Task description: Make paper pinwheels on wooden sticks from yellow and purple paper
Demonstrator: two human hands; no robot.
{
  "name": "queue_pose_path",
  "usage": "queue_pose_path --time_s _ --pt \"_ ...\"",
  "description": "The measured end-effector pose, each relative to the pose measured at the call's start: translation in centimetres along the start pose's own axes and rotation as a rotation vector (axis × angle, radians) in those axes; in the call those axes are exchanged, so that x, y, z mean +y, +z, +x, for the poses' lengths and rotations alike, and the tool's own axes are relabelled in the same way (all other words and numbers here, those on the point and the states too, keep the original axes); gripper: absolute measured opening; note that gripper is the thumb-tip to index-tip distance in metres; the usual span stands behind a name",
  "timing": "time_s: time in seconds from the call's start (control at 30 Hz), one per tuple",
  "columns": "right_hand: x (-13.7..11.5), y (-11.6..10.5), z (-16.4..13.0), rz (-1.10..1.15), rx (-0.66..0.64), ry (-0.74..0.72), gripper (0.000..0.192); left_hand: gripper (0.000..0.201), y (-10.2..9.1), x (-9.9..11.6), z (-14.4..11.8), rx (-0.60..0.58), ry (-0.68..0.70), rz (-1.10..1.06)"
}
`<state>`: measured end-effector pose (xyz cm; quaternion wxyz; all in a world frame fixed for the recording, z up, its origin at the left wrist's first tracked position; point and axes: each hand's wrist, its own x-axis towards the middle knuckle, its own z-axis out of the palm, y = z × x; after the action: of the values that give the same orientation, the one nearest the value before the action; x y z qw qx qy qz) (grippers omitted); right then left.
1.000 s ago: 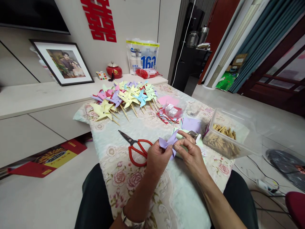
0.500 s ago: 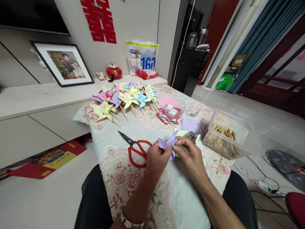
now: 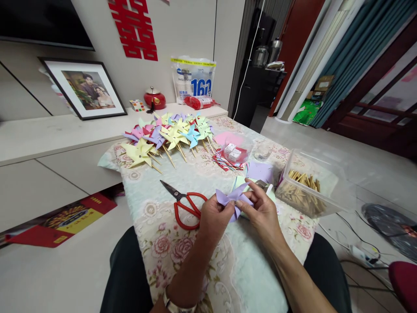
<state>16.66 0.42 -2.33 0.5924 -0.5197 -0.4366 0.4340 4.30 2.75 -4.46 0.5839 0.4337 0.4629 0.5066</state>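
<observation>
A purple paper pinwheel (image 3: 239,195), its blades folded toward the middle, is held between my two hands above the table. My left hand (image 3: 214,216) pinches its left side, thumb near the centre. Opposite it, my right hand (image 3: 261,209) has thumb and fingers closed on the right part of the paper. The pinwheel's underside is hidden. Red-handled scissors (image 3: 185,204) lie just left of my left hand, blades pointing away to the left. Beyond my right hand sit pale green paper sheets (image 3: 240,181) and a purple sheet (image 3: 260,172).
Finished pinwheels on sticks (image 3: 174,134) cover the table's far left. A clear tub (image 3: 235,151) stands beside striped paper pieces (image 3: 224,163). At the right edge is a clear plastic box (image 3: 301,191) with many short sticks. A floral cloth (image 3: 182,248) covers the table.
My right hand has shifted slightly up and right, and the right blade of the purple pinwheel spreads wider between my fingers. The view has moved a little.
</observation>
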Motion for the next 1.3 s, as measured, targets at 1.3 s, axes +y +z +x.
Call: queue_pose_path --time_s 1.3 --pt "0.8 0.5 -0.2 -0.096 0.071 -0.092 0.032 0.019 0.0 0.3 -0.3 0.016 0.002 0.004"
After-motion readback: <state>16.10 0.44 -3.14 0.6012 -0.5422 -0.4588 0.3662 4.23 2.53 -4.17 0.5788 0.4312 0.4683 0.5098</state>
